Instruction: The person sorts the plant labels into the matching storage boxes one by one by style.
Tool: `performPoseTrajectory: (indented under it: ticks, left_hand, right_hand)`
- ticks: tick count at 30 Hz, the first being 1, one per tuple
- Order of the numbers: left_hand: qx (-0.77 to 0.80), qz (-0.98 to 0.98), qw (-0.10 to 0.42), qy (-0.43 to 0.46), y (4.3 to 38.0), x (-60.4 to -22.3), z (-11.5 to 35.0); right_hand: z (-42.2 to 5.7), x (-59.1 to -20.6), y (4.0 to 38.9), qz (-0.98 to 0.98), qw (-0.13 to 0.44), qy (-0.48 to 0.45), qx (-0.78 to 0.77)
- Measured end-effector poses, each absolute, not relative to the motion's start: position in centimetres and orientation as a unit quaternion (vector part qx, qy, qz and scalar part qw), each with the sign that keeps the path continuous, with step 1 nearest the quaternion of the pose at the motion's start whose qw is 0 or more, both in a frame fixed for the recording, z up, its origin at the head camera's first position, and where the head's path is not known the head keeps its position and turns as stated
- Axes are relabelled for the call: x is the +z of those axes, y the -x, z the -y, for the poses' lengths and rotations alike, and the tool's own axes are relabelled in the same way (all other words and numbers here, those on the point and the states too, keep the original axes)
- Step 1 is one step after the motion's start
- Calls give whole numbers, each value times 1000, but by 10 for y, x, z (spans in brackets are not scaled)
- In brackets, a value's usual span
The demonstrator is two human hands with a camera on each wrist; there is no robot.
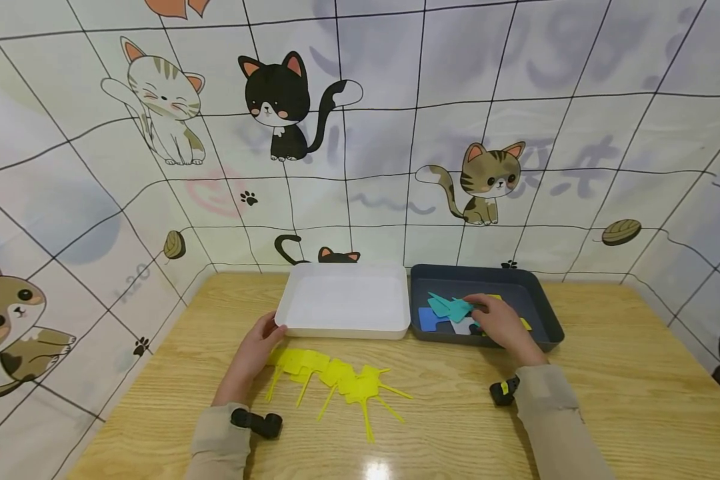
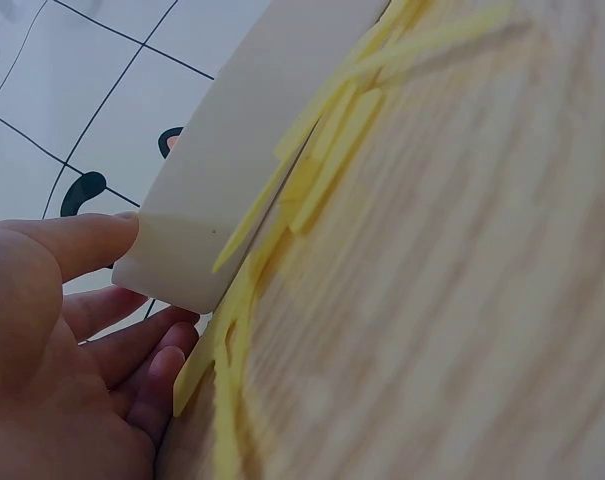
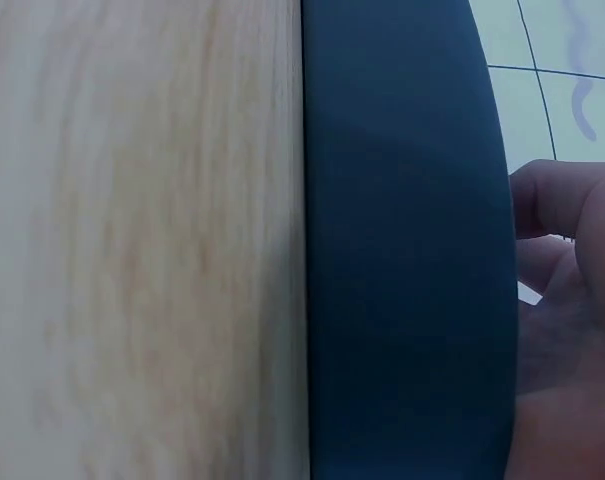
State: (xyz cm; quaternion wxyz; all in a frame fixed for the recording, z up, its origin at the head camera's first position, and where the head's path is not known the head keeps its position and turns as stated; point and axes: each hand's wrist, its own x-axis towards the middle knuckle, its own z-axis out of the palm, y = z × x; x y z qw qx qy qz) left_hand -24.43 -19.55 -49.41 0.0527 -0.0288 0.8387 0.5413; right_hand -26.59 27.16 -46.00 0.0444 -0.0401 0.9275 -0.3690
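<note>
Gripping the front left corner of a shallow, white, rectangular tray (image 1: 343,297): left hand (image 1: 260,343). Right hand (image 1: 499,321) is inside a dark grey-blue rectangular tray (image 1: 474,271), fingertips at flat teal pieces (image 1: 447,308) (cannot tell whether it grasps one; fingertips partly hidden). Flat blue piece (image 1: 429,321) lies beside the teal ones, same tray. Trays stand side by side on the pale wood-grain desk (image 1: 456,427). Flat yellow pieces with thin stems (image 1: 363,387) spread before the white tray. Behind: white, black-gridded wall covering with cartoon cats (image 1: 384,140).

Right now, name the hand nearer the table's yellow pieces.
Left hand, beside the yellow pieces at the white tray; the right hand is farther right, over the dark tray.
</note>
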Motion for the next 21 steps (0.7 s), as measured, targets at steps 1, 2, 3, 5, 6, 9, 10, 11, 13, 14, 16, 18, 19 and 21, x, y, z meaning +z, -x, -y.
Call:
performPoseTrajectory:
  ticks: [1,2,3,5,6,9,10,11,13,14,16,18,19,21]
  left_hand:
    - [542,-839,52,28,245,-494,196]
    - [542,-838,50,27,245,-494,196]
    - [543,-838,49,27,245,-494,196]
    - [544,-837,47,25,246,-494,196]
    - [544,-837,45,24,246,-494,196]
    - [542,-838,45,29,247,-494,194]
    - [540,-840,46,33,247,-493,193]
    - [538,-841,44,33,247,-494,192]
    - [536,-842,45,37,248,-494,191]
    - [534,-844,45,41,248,-494,191]
    - [534,-843,44,41,247,-493,191]
    - [537,-841,44,40,247,-492,192]
    - [538,-841,44,38,246,-491,193]
    - [540,-840,44,36,247,-491,194]
  right_hand:
    - [-272,-458,265,-927,44,41,-371]
    - [-272,-457,264,-926,41,42,-373]
    - [-272,-455,263,-926,38,40,-374]
    - [-274,-450,261,-924,31,36,-380]
    - [-275,-448,260,-924,26,34,-381]
    - [-279,-441,256,-924,5,19,-381]
    - [-280,-438,254,-925,-2,15,-380]
    - [-281,-436,251,-926,-12,11,-378]
    - [-285,-434,246,-925,-32,2,-379]
    - [-286,-433,243,-924,-40,-1,-381]
    - [-289,-433,238,-920,-56,-12,-387]
    - [-292,-432,234,-920,-69,-26,-386]
    - [-294,-432,232,-919,-80,-42,-383]
    - [-299,-429,229,-923,-92,-54,-370]
